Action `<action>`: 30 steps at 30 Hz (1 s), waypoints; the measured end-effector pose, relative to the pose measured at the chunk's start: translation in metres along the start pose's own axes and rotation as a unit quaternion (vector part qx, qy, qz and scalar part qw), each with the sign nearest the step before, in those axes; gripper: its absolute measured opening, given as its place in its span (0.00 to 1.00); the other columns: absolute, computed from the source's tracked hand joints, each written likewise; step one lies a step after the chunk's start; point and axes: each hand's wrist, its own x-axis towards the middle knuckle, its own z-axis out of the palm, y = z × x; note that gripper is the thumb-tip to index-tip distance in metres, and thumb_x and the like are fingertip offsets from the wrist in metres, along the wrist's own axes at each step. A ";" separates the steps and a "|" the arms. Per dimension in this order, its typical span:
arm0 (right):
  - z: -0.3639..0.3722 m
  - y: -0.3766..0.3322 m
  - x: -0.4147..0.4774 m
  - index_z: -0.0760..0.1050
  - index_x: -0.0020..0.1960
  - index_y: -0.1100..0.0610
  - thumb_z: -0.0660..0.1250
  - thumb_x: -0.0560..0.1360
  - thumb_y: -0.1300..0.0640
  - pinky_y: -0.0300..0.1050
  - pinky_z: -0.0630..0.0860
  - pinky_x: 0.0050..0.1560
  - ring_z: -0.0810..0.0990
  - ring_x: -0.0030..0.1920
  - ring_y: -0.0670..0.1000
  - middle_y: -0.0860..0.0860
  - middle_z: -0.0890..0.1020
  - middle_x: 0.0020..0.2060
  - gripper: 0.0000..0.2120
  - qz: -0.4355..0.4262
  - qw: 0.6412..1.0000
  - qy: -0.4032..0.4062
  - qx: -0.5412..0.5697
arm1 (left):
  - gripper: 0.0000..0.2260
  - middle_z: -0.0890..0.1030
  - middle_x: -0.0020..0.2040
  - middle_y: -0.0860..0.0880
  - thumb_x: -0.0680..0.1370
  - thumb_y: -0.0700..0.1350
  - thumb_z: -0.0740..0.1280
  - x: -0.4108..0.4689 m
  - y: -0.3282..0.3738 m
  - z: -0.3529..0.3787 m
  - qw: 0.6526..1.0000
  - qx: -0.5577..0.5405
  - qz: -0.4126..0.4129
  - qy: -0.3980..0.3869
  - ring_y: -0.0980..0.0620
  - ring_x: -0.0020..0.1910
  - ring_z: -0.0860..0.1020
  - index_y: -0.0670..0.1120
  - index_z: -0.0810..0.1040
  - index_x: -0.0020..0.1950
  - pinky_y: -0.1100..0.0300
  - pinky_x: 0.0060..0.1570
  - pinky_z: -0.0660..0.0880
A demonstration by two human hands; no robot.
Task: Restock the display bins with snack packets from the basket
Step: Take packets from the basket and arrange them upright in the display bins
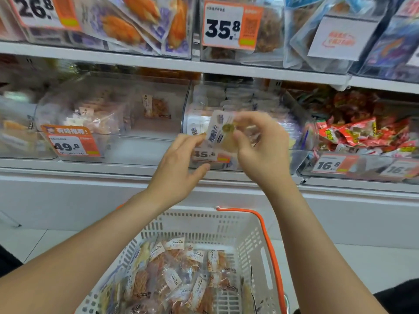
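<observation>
I have one small snack packet (218,132) up in front of the middle bin (294,159), above its front lip and not yet inside. My right hand (263,150) pinches it, thumb in front and fingers curled over its top right. My left hand (179,166) is open: its fingertips (199,138) rest against the packet's lower left edge, and the thumb hangs clear below.

I judge the packet very light, a thin, soft plastic sleeve with a flat, pale round piece inside. The film looks glossy, so it may slip under a loose pinch, and the contents could crack if squeezed. I would hold it by the sealed edge or a corner, not across the round piece.

The middle bin is clear plastic, tagged 45.8 (208,155), and already holds white-and-blue packets that look like this one, stacked toward the back. The bin to its left (113,137) holds packets with orange-brown contents and has room at the right. The bin to the right (353,134) is heaped with red packets.

The white basket (249,241) with an orange handle sits below my arms. Its packets (181,279) are mostly orange-brown ones, resembling the left bin's stock.
</observation>
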 end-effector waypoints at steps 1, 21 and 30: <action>-0.003 -0.003 0.003 0.82 0.56 0.53 0.70 0.74 0.67 0.29 0.73 0.51 0.81 0.48 0.40 0.46 0.83 0.49 0.14 -0.014 0.999 0.043 0.011 | 0.26 0.71 0.64 0.53 0.78 0.43 0.75 0.002 0.003 0.000 1.000 0.018 0.022 0.002 0.57 0.60 0.73 0.49 0.72 0.74 0.61 0.62 0.72; -0.014 0.069 0.034 0.78 0.66 0.46 0.67 0.81 0.56 0.55 0.67 0.65 0.66 0.66 0.58 0.53 0.71 0.63 0.15 0.013 0.957 -0.120 -0.264 | 0.24 0.77 0.62 0.49 0.77 0.30 0.71 0.073 0.021 0.007 0.969 0.208 0.131 0.001 0.47 0.60 0.74 0.47 0.74 0.69 0.50 0.58 0.76; 0.011 0.082 0.017 0.77 0.67 0.52 0.68 0.76 0.62 0.62 0.64 0.70 0.72 0.69 0.57 0.51 0.79 0.62 0.20 -0.048 0.935 -0.100 -0.337 | 0.07 0.85 0.45 0.51 0.82 0.39 0.70 0.089 0.021 -0.003 0.979 0.190 0.069 0.002 0.54 0.44 0.81 0.51 0.81 0.51 0.52 0.45 0.81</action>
